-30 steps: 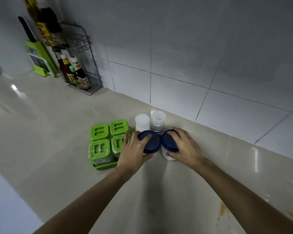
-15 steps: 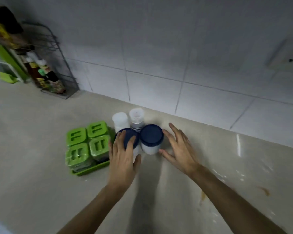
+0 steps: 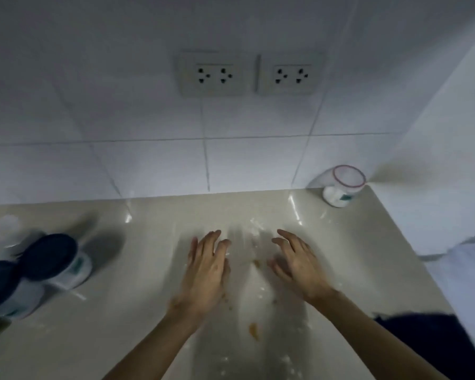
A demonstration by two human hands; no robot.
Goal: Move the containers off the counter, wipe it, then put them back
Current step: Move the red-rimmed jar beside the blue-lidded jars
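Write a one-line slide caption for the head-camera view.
Both empty hands, left hand and right hand, hover over a stained counter, blue-lidded jars at left.

We are looking at a home kitchen. A glossy beige counter (image 3: 154, 311) is running along a wall of white tiles (image 3: 148, 165), meeting a side wall in a corner at the right. Two double sockets (image 3: 211, 75) (image 3: 290, 75) are sitting in the tiles above the counter. Blue-lidded jars (image 3: 52, 261) are standing at the left, and a clear tub with a red rim (image 3: 343, 186) is standing in the corner. Orange food stains (image 3: 254, 330) and white crumbs are lying on the counter.
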